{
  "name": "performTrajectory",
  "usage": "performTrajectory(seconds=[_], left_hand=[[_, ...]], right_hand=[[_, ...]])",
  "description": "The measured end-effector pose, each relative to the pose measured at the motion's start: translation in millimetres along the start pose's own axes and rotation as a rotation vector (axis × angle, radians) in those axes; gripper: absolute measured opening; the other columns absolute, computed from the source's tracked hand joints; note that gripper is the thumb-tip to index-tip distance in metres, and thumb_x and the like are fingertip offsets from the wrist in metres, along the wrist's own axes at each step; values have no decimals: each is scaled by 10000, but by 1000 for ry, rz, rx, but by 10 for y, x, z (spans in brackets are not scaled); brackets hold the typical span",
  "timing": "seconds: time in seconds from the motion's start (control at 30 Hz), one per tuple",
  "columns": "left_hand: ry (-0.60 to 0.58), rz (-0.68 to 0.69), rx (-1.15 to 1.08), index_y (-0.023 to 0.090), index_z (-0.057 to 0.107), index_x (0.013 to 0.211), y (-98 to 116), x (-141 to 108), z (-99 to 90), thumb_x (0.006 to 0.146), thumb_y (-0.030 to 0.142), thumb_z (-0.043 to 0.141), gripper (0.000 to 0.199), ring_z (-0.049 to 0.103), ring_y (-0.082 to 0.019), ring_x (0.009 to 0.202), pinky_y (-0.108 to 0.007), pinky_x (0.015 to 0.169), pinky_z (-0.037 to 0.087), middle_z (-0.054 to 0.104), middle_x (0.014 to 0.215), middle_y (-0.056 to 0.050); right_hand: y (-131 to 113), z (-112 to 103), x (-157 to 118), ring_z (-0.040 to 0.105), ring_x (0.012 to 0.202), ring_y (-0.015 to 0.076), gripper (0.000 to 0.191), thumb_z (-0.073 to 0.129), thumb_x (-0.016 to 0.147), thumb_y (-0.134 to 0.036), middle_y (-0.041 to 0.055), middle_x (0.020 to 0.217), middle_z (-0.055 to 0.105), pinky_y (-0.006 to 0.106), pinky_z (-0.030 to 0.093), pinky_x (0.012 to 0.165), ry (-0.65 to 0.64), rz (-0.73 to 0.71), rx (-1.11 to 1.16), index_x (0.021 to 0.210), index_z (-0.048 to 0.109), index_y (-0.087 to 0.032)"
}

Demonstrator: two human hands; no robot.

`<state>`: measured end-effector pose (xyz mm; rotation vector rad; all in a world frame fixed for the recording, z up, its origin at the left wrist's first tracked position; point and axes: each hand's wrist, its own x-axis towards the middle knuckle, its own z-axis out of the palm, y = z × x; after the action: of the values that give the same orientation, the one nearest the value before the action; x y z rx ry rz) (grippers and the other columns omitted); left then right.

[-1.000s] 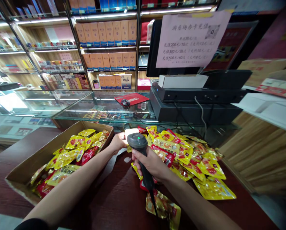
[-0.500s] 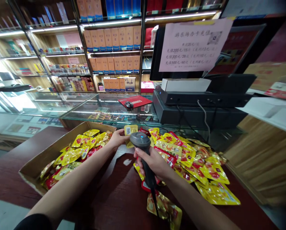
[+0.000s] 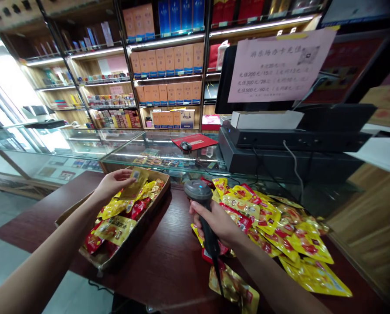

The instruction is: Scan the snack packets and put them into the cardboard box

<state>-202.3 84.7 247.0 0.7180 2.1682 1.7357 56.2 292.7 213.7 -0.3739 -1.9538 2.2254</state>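
the left hand (image 3: 112,184) is raised over the far end of a cardboard box (image 3: 116,257), fingers loosely curled and thumb pressing on a yellow foil snack packet (image 3: 136,185), pinching it by one side so that a small pale barcode patch (image 3: 136,175) stays uncovered and faces up, probably so it can be read. the packet is held in the air, just above the other packets in the box. the right hand (image 3: 216,222) is closed around the grip of a dark handheld barcode scanner (image 3: 198,190), whose head sits above the fist, clear of the fingers and angled toward the left hand, a hold that seems meant to leave its window unblocked. a black cable (image 3: 219,274) runs from its base across a gold foil packet (image 3: 234,288) at the near edge. the box stands left of the hands on the dark red surface (image 3: 168,266), and a loose pile of yellow and red foil packets (image 3: 273,229) spreads to the right, so the two lots stay apart, with bare surface between them. beyond lie a glass display counter (image 3: 155,150), a red mat (image 3: 195,140) with a computer mouse (image 3: 185,146), and shelves of boxed goods (image 3: 165,61).
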Motion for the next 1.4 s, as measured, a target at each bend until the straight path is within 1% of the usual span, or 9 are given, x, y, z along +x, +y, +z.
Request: performTrajectory(seconds=[0.13, 0.23, 0.57, 0.73, 0.93, 1.1, 1.2, 1.3, 1.4], left_hand=[[118, 90, 36, 148, 699, 961, 122, -29, -55, 547, 405, 827, 504, 667, -169, 796, -262, 759, 523, 727, 932, -80], [100, 140, -2, 138, 699, 940, 196, 33, 164, 540, 409, 828, 500, 667, -172, 792, -283, 783, 519, 726, 902, -75], [-350, 180, 2, 132, 685, 873, -85, 388, 1760, 587, 368, 787, 384, 651, -155, 724, -266, 727, 502, 709, 794, -55], [-385, 202, 186, 148, 699, 870, -378, 630, 2220, 608, 388, 760, 361, 651, -168, 716, -253, 670, 494, 715, 800, -63], [-419, 204, 387, 171, 692, 920, -686, 760, 2279, 668, 434, 684, 364, 658, -188, 787, -261, 714, 484, 719, 871, -57], [-375, 255, 786, 161, 665, 1056, -748, 739, 2218, 667, 526, 659, 534, 643, -253, 903, -296, 770, 459, 693, 1008, -124], [-365, 191, 977, 131, 683, 978, -750, 717, 2194, 655, 622, 628, 590, 648, -293, 867, -307, 712, 448, 693, 944, -180], [-437, 155, 975, 158, 696, 802, -743, 722, 2173, 672, 616, 616, 482, 651, -261, 774, -282, 652, 424, 698, 808, -139], [-412, 122, 824, 168, 669, 725, -742, 756, 2159, 629, 570, 676, 413, 631, -218, 732, -262, 627, 414, 685, 751, -77]], right_hand=[[-22, 35, 22, 481, 360, 80, 360, 547, 841, -520, -51, 488, 508, 196, 377, 382, -21, -16, 21, 787, 516, -166], [-57, 9, 10, 476, 358, 84, 364, 555, 831, -529, -53, 490, 507, 203, 381, 376, -7, -10, 33, 798, 515, -169], [-283, -432, -117, 476, 366, 72, 353, 594, 818, -508, -54, 490, 506, 189, 363, 389, 142, -76, 87, 799, 529, -161], [-356, -640, -144, 471, 370, 78, 340, 599, 813, -502, -57, 498, 508, 196, 377, 384, 225, -96, 118, 818, 533, -169], [-312, -691, -99, 480, 369, 77, 315, 580, 834, -474, -52, 501, 510, 197, 390, 392, 233, -90, 128, 790, 540, -164], [-247, -693, -53, 480, 369, 78, 295, 554, 859, -453, -52, 508, 514, 203, 396, 397, 232, -53, 108, 792, 537, -167], [-221, -686, -23, 480, 371, 76, 292, 555, 859, -453, -55, 504, 512, 197, 393, 398, 230, -23, 105, 798, 533, -168], [-185, -653, 6, 473, 365, 71, 297, 557, 857, -456, -57, 495, 510, 189, 382, 393, 217, -5, 106, 792, 529, -167], [-143, -591, 26, 467, 358, 68, 303, 564, 848, -458, -57, 489, 513, 183, 369, 386, 203, 4, 104, 777, 517, -168]])
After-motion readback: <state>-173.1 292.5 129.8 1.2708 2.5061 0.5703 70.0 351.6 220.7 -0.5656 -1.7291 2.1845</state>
